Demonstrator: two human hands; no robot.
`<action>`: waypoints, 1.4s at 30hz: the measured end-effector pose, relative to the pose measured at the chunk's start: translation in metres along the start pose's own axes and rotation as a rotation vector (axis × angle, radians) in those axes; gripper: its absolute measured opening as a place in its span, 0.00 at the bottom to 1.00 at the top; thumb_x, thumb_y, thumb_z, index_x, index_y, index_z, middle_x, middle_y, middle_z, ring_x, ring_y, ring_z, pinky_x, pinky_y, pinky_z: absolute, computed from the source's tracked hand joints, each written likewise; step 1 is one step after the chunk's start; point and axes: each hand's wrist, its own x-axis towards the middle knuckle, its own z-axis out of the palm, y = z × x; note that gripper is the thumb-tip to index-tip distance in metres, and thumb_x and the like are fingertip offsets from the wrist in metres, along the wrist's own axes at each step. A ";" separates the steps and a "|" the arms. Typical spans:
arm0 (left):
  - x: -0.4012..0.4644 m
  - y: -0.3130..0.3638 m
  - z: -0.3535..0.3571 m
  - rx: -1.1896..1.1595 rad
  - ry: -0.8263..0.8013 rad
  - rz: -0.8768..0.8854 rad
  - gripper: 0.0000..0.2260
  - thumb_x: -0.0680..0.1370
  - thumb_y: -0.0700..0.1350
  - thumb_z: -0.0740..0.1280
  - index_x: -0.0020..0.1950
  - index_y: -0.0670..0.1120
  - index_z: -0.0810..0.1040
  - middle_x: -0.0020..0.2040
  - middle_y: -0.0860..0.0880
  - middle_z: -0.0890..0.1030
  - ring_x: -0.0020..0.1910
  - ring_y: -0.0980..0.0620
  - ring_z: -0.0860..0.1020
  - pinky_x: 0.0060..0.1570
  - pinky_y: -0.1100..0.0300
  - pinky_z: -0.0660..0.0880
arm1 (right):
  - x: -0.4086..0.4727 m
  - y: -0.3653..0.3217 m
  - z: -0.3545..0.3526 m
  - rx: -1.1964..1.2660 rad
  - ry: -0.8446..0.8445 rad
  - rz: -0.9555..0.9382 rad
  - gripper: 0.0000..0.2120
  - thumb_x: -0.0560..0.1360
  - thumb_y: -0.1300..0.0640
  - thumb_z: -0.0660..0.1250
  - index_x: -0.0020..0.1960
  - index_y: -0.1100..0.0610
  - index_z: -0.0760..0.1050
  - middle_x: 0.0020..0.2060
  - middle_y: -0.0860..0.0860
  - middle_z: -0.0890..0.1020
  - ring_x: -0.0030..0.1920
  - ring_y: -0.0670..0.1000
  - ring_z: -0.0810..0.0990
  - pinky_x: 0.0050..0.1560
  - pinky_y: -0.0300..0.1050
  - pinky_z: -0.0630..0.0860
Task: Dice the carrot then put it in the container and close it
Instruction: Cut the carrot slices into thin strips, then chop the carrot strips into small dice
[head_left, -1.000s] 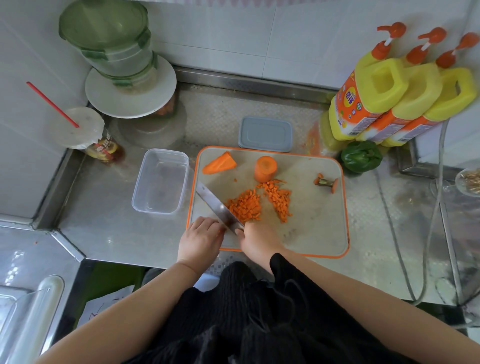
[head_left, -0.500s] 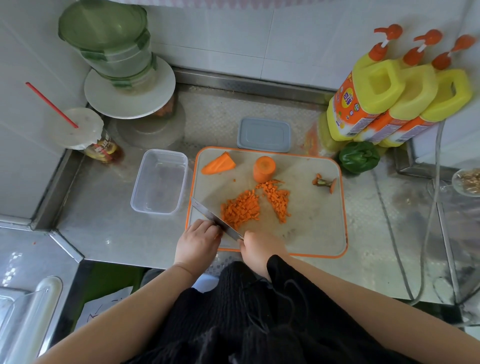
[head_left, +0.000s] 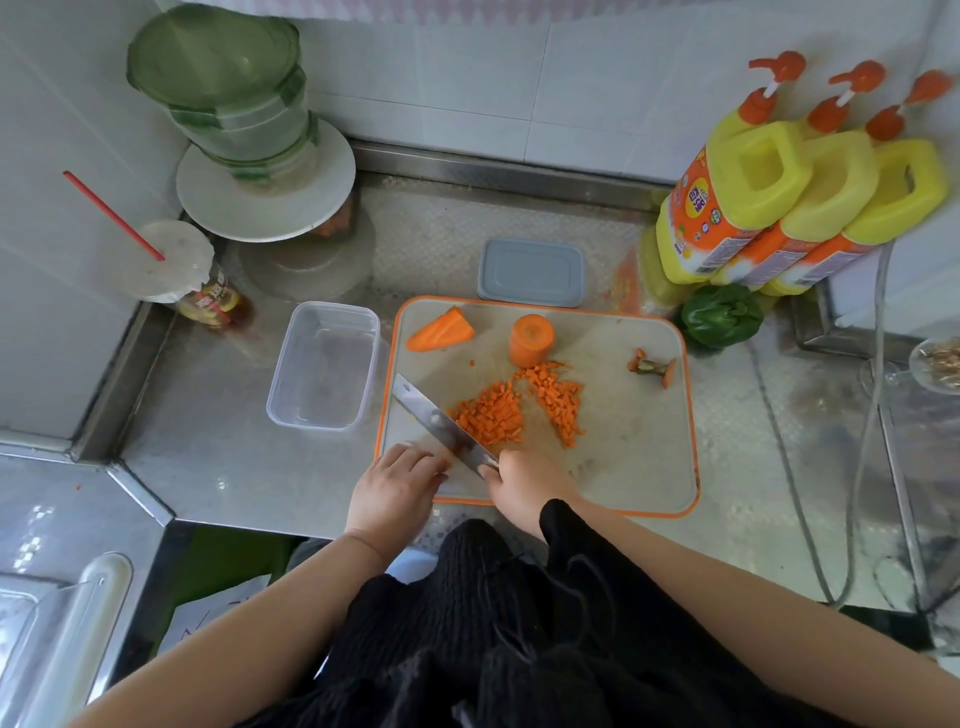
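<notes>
Carrot dice (head_left: 491, 415) heaped mid-board (head_left: 634, 457), small, light, firm, prone to scatter; best scooped on the flat knife (head_left: 441, 423). Right hand (head_left: 524, 480) grips the knife handle; left hand (head_left: 397, 486), fingers curled, steadies a hidden piece. Container (head_left: 324, 364) stands just left on the desk (head_left: 208, 467).

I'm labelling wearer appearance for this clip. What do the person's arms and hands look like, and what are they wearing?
Both forearms are bare, with no sleeves reaching them. The left hand and right hand wear no gloves; no rings or watch are visible. The black ribbed garment covers the torso.
</notes>
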 end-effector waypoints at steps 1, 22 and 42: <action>0.000 0.000 -0.001 0.000 0.002 0.001 0.12 0.76 0.48 0.62 0.43 0.46 0.84 0.41 0.50 0.81 0.42 0.47 0.79 0.41 0.57 0.79 | -0.002 0.001 0.000 -0.012 -0.006 -0.003 0.16 0.83 0.48 0.52 0.47 0.58 0.70 0.39 0.52 0.75 0.40 0.54 0.74 0.40 0.45 0.69; 0.007 0.005 0.000 -0.013 -0.068 -0.015 0.10 0.67 0.33 0.71 0.44 0.44 0.83 0.40 0.50 0.82 0.40 0.47 0.78 0.32 0.55 0.79 | 0.013 -0.005 0.015 0.068 0.036 -0.007 0.16 0.82 0.47 0.55 0.46 0.58 0.73 0.36 0.51 0.75 0.40 0.54 0.77 0.37 0.45 0.70; 0.065 0.023 -0.042 -0.284 0.159 -0.384 0.24 0.65 0.22 0.56 0.51 0.42 0.79 0.59 0.47 0.73 0.57 0.48 0.66 0.58 0.58 0.64 | -0.005 0.030 -0.012 0.093 0.026 0.074 0.18 0.81 0.47 0.55 0.35 0.56 0.64 0.31 0.50 0.68 0.36 0.52 0.70 0.29 0.42 0.60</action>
